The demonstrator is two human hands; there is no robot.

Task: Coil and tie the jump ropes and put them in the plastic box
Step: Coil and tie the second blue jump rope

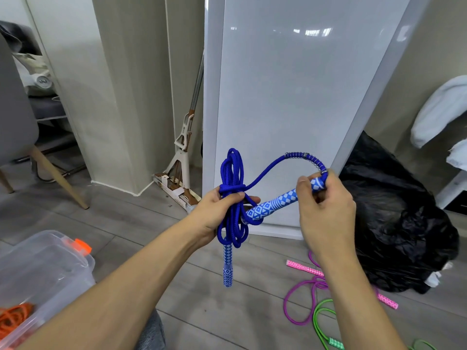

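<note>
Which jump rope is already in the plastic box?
The orange jump rope, lying inside the clear plastic box. The blue one is in the left hand and right hand; the pink-handled one and green one lie loose on the floor.

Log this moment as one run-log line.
stage: tying | left hand: grips blue rope coil | right hand: pinches blue handle | plastic box: orange rope inside | floor: pink rope, green rope loose

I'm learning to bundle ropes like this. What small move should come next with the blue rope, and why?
Probably push the patterned handle on through the lower loop of the blue coil, then pull it snug. The left hand grips that coil, a turn already wraps its middle, and the right hand pinches the handle's rope end while its butt sits at that loop.
</note>
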